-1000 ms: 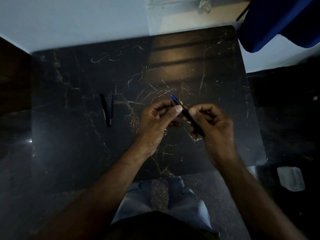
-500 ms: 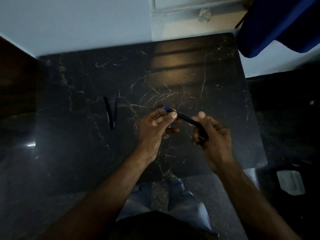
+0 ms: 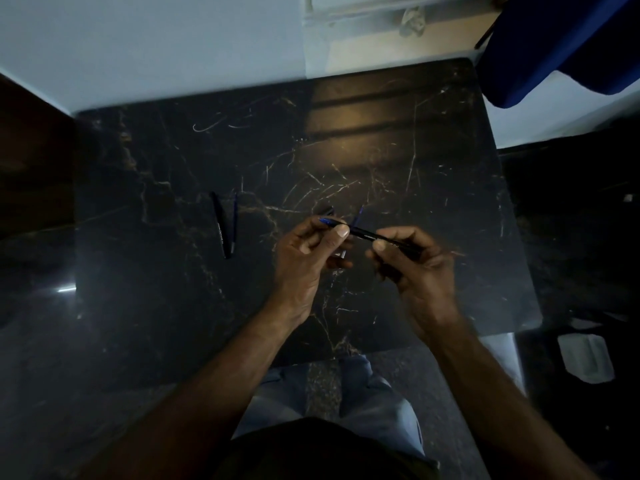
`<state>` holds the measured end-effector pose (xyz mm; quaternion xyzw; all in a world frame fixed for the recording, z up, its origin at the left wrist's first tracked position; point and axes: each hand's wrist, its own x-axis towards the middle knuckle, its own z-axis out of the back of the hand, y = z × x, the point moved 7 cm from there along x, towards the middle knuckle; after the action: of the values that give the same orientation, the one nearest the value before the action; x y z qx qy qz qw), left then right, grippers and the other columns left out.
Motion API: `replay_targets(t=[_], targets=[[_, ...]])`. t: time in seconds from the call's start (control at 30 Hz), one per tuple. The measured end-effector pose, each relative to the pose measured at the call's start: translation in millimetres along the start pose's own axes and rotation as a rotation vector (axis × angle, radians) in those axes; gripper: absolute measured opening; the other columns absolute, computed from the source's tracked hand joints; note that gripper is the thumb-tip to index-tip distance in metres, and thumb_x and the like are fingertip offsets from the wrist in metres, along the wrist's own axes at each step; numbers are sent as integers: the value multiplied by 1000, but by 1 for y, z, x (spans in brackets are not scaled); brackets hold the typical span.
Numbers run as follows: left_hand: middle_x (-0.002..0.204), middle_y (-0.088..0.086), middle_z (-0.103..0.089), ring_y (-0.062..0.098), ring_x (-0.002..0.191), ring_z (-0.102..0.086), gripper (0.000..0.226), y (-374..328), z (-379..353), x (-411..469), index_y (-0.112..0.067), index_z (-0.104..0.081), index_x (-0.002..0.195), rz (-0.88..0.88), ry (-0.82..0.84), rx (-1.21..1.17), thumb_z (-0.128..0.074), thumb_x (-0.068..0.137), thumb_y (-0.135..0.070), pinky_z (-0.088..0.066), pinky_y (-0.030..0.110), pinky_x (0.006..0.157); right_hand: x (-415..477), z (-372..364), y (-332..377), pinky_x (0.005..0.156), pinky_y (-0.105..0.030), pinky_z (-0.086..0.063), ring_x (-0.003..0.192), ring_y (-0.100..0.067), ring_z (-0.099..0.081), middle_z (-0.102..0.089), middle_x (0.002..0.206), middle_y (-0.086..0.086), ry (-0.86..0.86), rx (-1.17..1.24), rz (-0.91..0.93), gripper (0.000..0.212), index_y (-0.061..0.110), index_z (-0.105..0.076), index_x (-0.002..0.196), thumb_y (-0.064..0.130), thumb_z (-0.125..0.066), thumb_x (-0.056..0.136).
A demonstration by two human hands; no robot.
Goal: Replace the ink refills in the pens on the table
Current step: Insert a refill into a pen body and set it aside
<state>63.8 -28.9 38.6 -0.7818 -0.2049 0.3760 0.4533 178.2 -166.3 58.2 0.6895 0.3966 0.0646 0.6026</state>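
Over the middle of the black marble table (image 3: 398, 140), both hands hold one dark pen (image 3: 367, 234), lying nearly level. My left hand (image 3: 308, 258) pinches its blue tip end between thumb and fingers. My right hand (image 3: 415, 268) grips the black barrel. A thin blue refill (image 3: 356, 216) lies on the table just behind the hands, partly hidden. At the left a second black pen (image 3: 220, 225) rests on the table with another blue refill (image 3: 234, 223) beside it.
A blue cloth (image 3: 554, 46) hangs at the top right past the table's corner. A white object (image 3: 585, 358) lies on the dark floor at the right. My legs in grey trousers (image 3: 374, 400) are below the table's near edge.
The pen has tilted from steeply angled to nearly level. My hands have drawn slightly apart along it, the left staying on the blue tip end, the right sliding down the barrel.
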Motion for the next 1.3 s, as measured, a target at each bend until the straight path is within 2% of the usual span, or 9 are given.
replay_targets(t=[0.13,0.23,0.33,0.5,0.67,0.83,0.97,1.13,1.3], targets=[[98,8,-79,22,93,-76,8,5,-2,1,-23,-79,101,21,30,11,-78,93,-21,-63,33,68,3,4,-5,58,-29,-53,59,-16,-65,-71,68,-3,-61,-54,-29,17,20,-77,80,33,-74,91],[97,7,-79,21,90,-75,9,7,-4,3,-21,-79,103,24,34,15,-77,93,-21,-61,33,67,5,8,-8,57,-28,-53,57,-16,-65,-73,70,-5,-72,-46,-69,26,20,-81,89,44,-73,91],[93,4,-78,20,87,-74,7,7,-4,6,-21,-79,101,13,22,19,-77,94,-20,-61,33,65,6,6,-7,61,-29,-55,72,-19,-70,-78,83,-4,7,18,-44,21,18,-76,107,25,-78,87],[93,2,-78,16,84,-75,8,8,-8,6,-26,-79,101,15,50,26,-75,96,-20,-62,32,65,8,10,-4,59,-27,-53,66,-15,-67,-72,73,-3,-1,7,-22,2,19,-75,88,20,-74,88],[94,5,-77,18,83,-74,9,4,-10,6,-19,-77,106,4,70,41,-75,97,-18,-63,33,65,14,16,-2,53,-32,-42,46,-19,-50,-57,53,-10,-27,-227,35,43,13,-74,70,39,-62,103],[93,7,-76,23,83,-73,11,1,-8,6,-19,-78,106,-11,55,54,-76,95,-18,-63,35,63,13,12,-5,57,-27,-53,65,-16,-69,-72,74,-3,59,-21,-44,24,13,-74,109,25,-75,88],[95,8,-76,25,83,-72,12,6,-5,6,-17,-78,108,2,56,72,-76,97,-19,-61,36,64,14,16,-7,59,-26,-55,61,-15,-67,-72,70,-5,43,-23,-27,10,12,-74,91,21,-76,88],[95,8,-77,20,79,-73,9,11,-6,3,-19,-78,105,8,55,70,-76,96,-19,-60,31,62,13,20,-13,54,-33,-44,48,-16,-54,-61,55,-4,-27,-141,-16,34,11,-74,81,42,-69,93],[93,9,-76,20,77,-73,6,20,0,0,-18,-78,103,35,7,82,-76,97,-15,-60,31,61,8,18,-26,65,-31,-58,76,-20,-73,-79,92,-10,53,34,-97,39,19,-73,117,23,-82,80]])
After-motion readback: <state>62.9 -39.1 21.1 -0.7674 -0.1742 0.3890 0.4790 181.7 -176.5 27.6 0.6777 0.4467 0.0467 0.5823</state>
